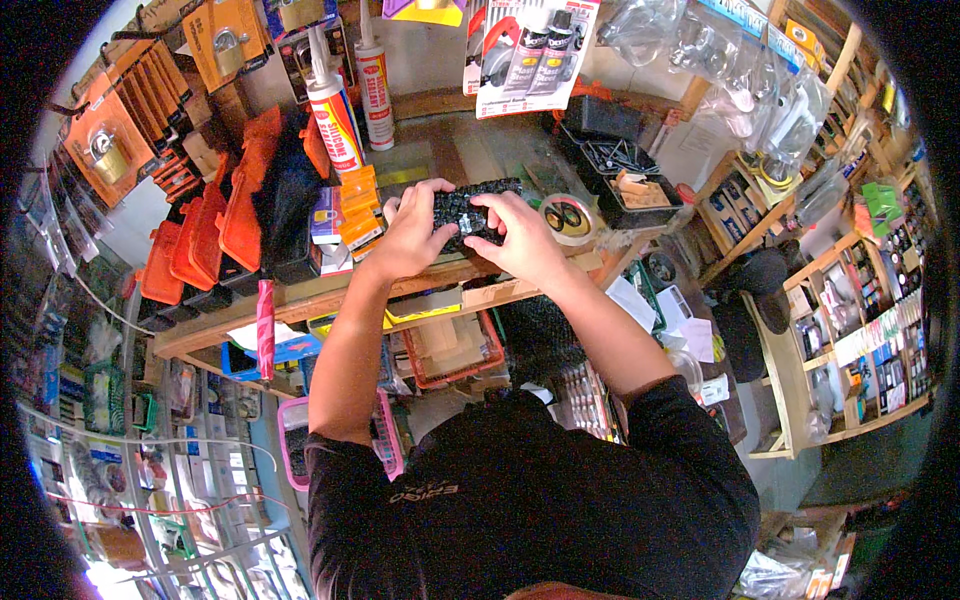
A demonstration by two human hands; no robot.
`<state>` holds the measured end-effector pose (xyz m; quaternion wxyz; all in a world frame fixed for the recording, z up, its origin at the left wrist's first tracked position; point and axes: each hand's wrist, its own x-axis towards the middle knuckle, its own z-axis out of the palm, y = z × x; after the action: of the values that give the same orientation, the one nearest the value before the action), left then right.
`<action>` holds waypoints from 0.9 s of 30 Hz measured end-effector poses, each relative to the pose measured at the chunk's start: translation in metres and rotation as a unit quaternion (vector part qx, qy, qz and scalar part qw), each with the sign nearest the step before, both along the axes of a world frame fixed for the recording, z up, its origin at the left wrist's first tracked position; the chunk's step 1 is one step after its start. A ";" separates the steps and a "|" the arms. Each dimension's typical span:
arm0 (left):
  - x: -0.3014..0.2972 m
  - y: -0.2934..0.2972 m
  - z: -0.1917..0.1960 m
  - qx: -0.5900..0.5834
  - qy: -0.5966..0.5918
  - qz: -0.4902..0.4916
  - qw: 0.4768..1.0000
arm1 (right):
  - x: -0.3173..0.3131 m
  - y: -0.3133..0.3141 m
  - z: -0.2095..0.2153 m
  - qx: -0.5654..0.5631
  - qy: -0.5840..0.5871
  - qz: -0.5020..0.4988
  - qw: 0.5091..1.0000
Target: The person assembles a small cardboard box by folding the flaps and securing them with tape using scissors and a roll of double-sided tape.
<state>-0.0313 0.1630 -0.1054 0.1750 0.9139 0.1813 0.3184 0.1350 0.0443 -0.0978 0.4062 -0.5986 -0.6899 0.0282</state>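
Both hands are on a black, glossy, rough-textured object (pixel 458 208) at the front of the glass-topped counter (pixel 440 150); its exact kind I cannot make out. My left hand (pixel 412 232) grips its left end, thumb along the near side and fingers over the far side. At the right end, my right hand (pixel 522 238) holds it with bent fingers and thumb. A small shiny patch shows on the object between the two thumbs. Just right of my right hand lies a pale ring, like a tape roll (pixel 590 232), with dark round loops inside.
Small orange and yellow boxes (pixel 358 205) stand left of my left hand, near a white sealant cartridge (pixel 336 125) and orange bins (pixel 245 215). Back right sits a black tray (pixel 650 216) of small metal parts. A blister pack (pixel 535 60) hangs ahead; a red-rimmed basket (pixel 455 375) sits below.
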 end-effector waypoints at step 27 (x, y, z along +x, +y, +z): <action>0.004 -0.003 0.005 -0.010 0.041 0.039 0.998 | -0.001 -0.006 -0.009 0.133 -0.118 -0.023 0.984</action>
<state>-0.0272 0.1598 -0.1007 0.1638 0.9165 0.2269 0.2858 0.1342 0.0382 -0.1063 0.3986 -0.5536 -0.7168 -0.1440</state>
